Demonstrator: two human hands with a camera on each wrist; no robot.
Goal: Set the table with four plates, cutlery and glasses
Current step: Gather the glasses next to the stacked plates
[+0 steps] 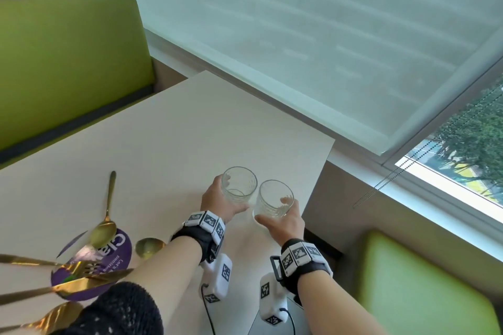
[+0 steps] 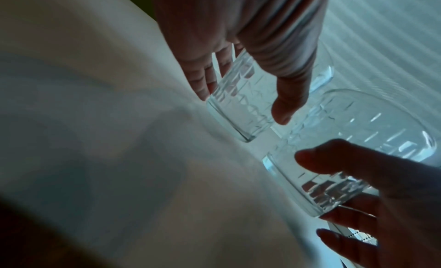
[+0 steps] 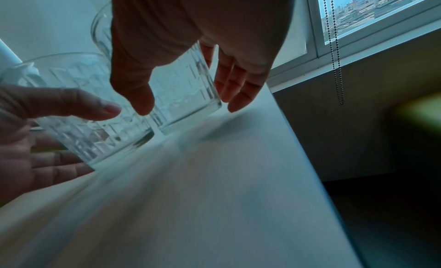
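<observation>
White table (image 1: pixel 168 128) by window (image 1: pixel 462 149) w/ blind (image 1: pixel 313 35) mostly down; bead cord (image 3: pixel 335 45) hanging at right. 2 green bench seats: 1 far left (image 1: pixel 68 62), 1 near right (image 1: pixel 424 280).

2 clear cut-pattern glasses, side by side near table's right edge, almost touching. Left glass (image 1: pixel 239 185) gripped by left hand (image 1: pixel 220 201), thumb on near side, fingers round far side. Right glass (image 1: pixel 275 198) gripped by right hand (image 1: pixel 285 221), same way: thumb on inner side, fingers wrapped on outer side. Both upright, mouths up, no liquid seen inside. Can't tell if bases sit on table or hover just above; wrist views blurred.

Left wrist view: left glass (image 2: pixel 238 94) betw. thumb and fingers (image 2: pixel 203 79), right glass (image 2: pixel 346 149) close beside. Right wrist view: right glass (image 3: pixel 186 94) in grip, left glass (image 3: pixel 83 106) beside it.

Near-left corner: 1 purple round plate (image 1: pixel 109 266) w/ white lettering. Gold cutlery lying on and around it: 2 spoons (1 long (image 1: pixel 104 215), 1 bowl only visible (image 1: pixel 149 247)), plus approx. 4 more gold pieces (image 1: pixel 54 288) at left edge, blurred, types unclear.

Both wrists w/ black bands (image 1: pixel 201 239) carrying marker tags.
</observation>
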